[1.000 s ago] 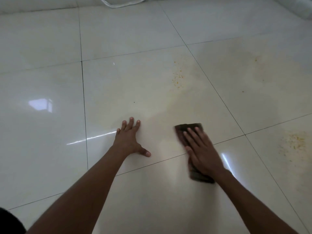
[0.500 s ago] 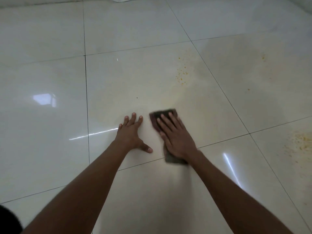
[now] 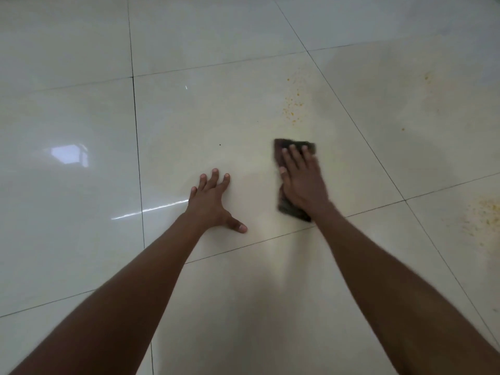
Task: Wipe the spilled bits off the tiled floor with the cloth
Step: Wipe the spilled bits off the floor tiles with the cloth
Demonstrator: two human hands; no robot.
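A dark folded cloth (image 3: 278, 152) lies flat on the glossy cream tiled floor (image 3: 81, 239). My right hand (image 3: 303, 180) presses down on it with fingers stretched forward, covering most of it. My left hand (image 3: 212, 201) rests flat on the tile to the left, fingers spread, holding nothing. A patch of small yellow-orange bits (image 3: 293, 104) lies just beyond the cloth. A second patch of bits (image 3: 484, 215) sits on the tile at the right edge, and a few stray bits (image 3: 427, 76) lie farther off at the upper right.
Dark grout lines (image 3: 136, 158) divide the large tiles. A tiny dark speck (image 3: 220, 144) lies above my left hand. Window glare (image 3: 69, 154) reflects at the left. Faint yellowish smears tint the tiles on the right.
My right hand slid the cloth left toward my left hand, then back right and forward, nearer the yellow bits. My left hand stayed planted.
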